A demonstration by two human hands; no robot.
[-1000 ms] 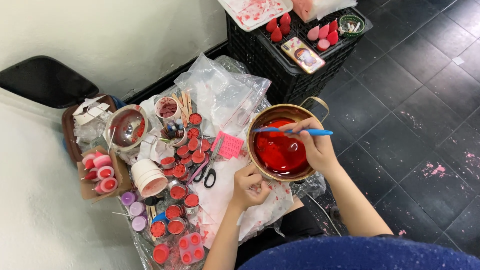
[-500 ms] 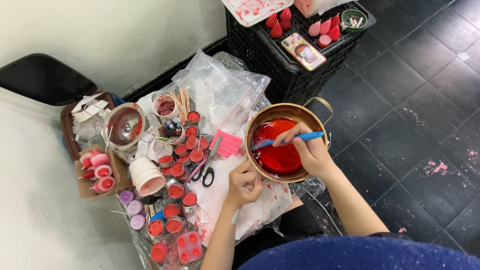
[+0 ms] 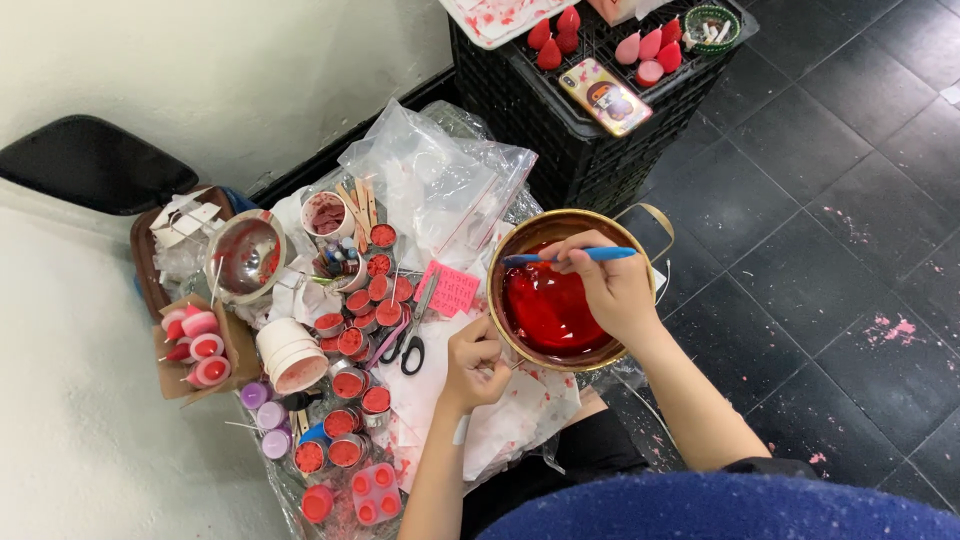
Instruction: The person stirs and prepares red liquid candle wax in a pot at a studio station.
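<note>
Right hand [image 3: 610,290]: pinching blue stick [image 3: 570,256] over pot [image 3: 560,300]
Left hand [image 3: 478,358]: closed on pot's handle, 8 o'clock
Scissors [image 3: 412,340]: 9 o'clock

The right hand [image 3: 610,290] hides part of the gold-rimmed bowl of red liquid [image 3: 550,310]; the white tray [image 3: 490,20] is cut off by the top edge

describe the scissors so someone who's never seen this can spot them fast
Start at the brass-coloured pot of red liquid under the right hand. Just left of it, beside the left hand, the scissors lie on clear plastic below a pink card. They are the only black-handled thing among round red-filled cups, with a pink strip crossing them.
</note>
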